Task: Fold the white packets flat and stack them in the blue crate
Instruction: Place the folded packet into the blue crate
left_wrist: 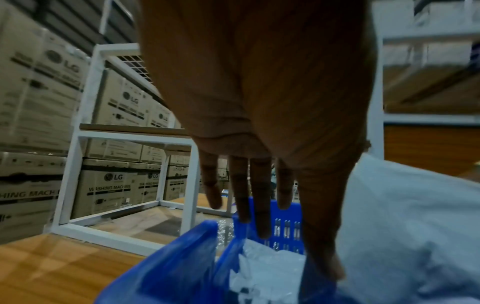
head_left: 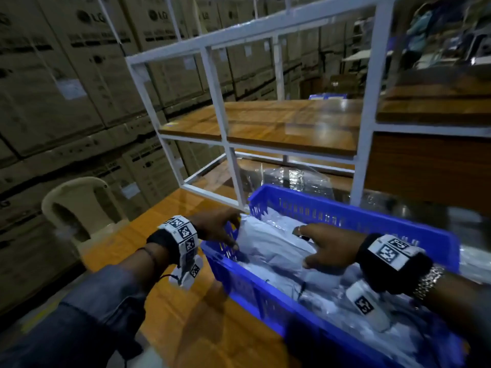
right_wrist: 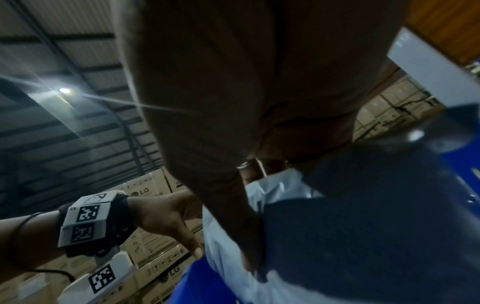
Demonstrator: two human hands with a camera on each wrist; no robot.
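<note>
two hands are down at the blue crate, one at each end of the top white packet. the left hand sits at the crate's left end, fingers straight and loosely spread, pointing down along the packet's left edge; from the left wrist view the fingers hang straight over the crate's corner with the thumb lying against the packet, nothing pinched. the right hand lies palm down on the packet's right part, fingers stretched flat over it and thumb reaching along its near edge; a ring shows on one finger. from the right wrist view the palm covers the packet closely, and whether the fingertips tuck under it i cannot tell. beneath both hands more white packets lie in the crate, wrapped in shiny plastic. the crate stands on a wooden table that runs on under the left forearm. beyond the fingertips stands a white metal frame with wooden shelves, and left of the left hand a beige plastic chair before stacked cardboard boxes.
</note>
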